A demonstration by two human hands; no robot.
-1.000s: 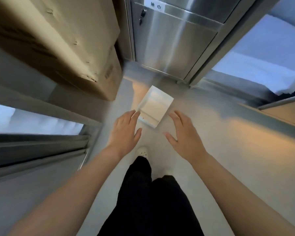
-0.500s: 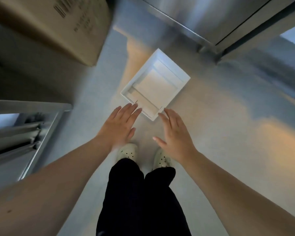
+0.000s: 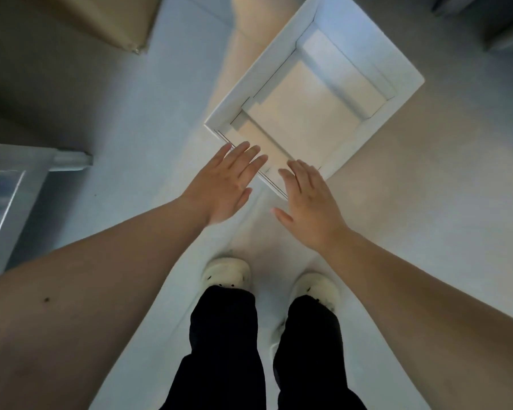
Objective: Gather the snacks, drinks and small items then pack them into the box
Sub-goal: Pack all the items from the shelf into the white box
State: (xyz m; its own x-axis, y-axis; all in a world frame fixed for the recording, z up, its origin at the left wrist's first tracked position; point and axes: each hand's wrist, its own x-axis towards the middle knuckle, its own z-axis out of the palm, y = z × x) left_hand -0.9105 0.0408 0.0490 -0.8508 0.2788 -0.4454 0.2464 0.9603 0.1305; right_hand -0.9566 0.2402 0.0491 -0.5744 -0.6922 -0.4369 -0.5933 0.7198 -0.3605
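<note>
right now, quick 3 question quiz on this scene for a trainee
1. True or false: the white box already holds drinks.
2. The left hand is: A) gripping a bottle; B) open, fingers straight, at the box's near corner; C) out of view.
3. What does the right hand hold?

Key: 1 false, the box shows only its own bare white inside; 2 B; 3 nothing, it is open.
</note>
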